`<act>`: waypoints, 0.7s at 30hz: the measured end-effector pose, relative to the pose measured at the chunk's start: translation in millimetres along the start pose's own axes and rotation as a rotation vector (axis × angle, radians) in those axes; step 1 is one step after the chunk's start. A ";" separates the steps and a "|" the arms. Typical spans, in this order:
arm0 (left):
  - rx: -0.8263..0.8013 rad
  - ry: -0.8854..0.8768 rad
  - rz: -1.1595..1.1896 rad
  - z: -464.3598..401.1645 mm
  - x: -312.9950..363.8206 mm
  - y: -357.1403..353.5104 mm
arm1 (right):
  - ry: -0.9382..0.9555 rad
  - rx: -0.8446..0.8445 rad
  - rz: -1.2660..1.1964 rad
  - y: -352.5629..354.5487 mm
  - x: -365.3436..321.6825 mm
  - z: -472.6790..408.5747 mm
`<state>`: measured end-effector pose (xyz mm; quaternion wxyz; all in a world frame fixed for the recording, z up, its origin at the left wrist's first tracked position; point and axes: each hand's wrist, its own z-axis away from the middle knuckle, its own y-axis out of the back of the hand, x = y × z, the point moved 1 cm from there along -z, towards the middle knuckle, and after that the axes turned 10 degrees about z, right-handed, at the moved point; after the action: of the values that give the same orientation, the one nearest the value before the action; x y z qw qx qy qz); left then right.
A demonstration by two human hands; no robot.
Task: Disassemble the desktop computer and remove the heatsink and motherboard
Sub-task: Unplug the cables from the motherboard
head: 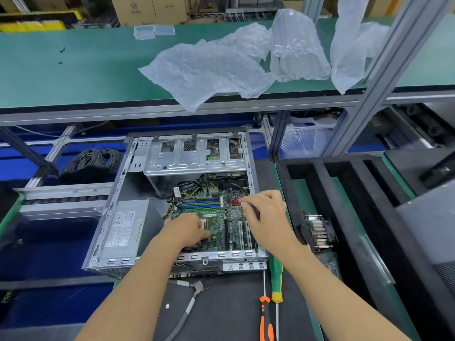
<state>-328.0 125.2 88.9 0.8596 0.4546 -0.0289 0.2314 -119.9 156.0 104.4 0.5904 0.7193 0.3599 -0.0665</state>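
Observation:
An open desktop case (118, 193) lies on its side on the dark bench mat. The green motherboard (216, 222) sits inside it, with blue and green memory slots at its far side. My left hand (187, 230) rests low on the board near the bare CPU socket, fingers curled down onto it. My right hand (266, 215) is over the board's right edge, its fingertips pinching at a red connector (235, 202). The finned heatsink (320, 232) lies outside the case, in the black foam tray to the right.
A power supply (123, 230) fills the case's left side, a drive cage (194, 153) its far end. A green-yellow screwdriver (276, 279), an orange-handled tool (266, 321) and a grey cable (189, 306) lie on the mat. Black foam tray (357, 217) right. Plastic bags (221, 67) on the upper shelf.

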 end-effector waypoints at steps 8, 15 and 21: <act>-0.213 0.073 -0.105 -12.8 2.8 1.6 | -0.066 0.170 -0.218 0.8 3.6 5.8; -0.094 -0.046 0.155 -33.1 -6.9 -3.6 | -0.140 0.208 -0.246 -1.5 6.0 7.4; 0.121 -0.074 0.203 -44.3 -8.8 5.0 | -0.130 0.200 -0.233 -2.2 6.5 6.8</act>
<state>-345.1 159.6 64.6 0.8012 0.5085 -0.0923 0.3017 -114.3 152.9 97.2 0.5262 0.7222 0.3935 -0.2163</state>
